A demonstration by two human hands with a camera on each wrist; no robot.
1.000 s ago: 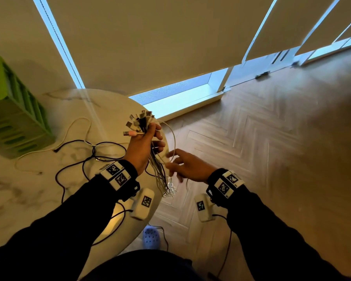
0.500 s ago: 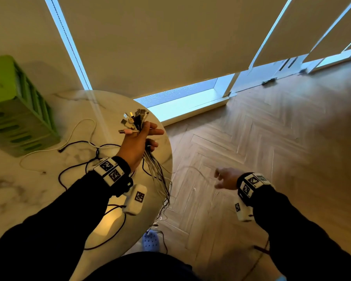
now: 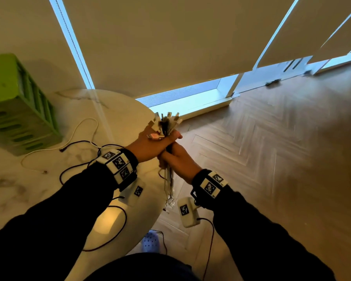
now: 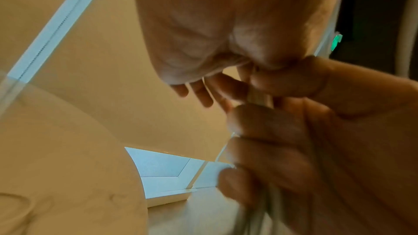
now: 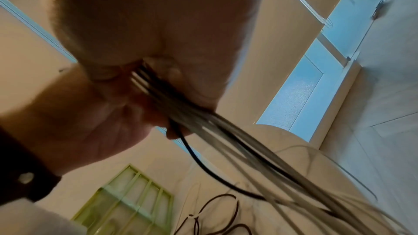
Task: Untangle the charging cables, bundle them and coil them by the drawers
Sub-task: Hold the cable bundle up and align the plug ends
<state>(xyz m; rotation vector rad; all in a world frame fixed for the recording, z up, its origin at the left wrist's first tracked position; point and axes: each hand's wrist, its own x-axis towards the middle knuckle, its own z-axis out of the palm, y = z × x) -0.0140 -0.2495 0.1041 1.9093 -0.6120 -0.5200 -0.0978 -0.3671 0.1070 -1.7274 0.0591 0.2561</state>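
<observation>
A bundle of charging cables point(image 3: 169, 180) is held upright at the table's right edge, its plugs point(image 3: 166, 122) fanned out on top. My left hand point(image 3: 162, 140) grips the bundle just under the plugs. Directly below it, my right hand point(image 3: 170, 159) has its fingers curled round the same cables, touching the left hand. The strands hang down past the table edge towards the floor. In the right wrist view the grey and black strands point(image 5: 181, 110) run out of my right fist. In the left wrist view the right hand's curled fingers point(image 4: 267, 126) wrap the cables point(image 4: 260, 98).
Green drawers point(image 3: 18, 104) stand at the table's back left. A loose white cable point(image 3: 79, 134) and a black cable point(image 3: 79, 148) lie on the round marble table point(image 3: 120, 110). Wood floor lies to the right, and a blue shoe point(image 3: 150, 241) sits below the table edge.
My right hand, which had swung out to the right over the floor, has come back and closed round the bundle under my left hand. The left hand has shifted slightly right with the bundle.
</observation>
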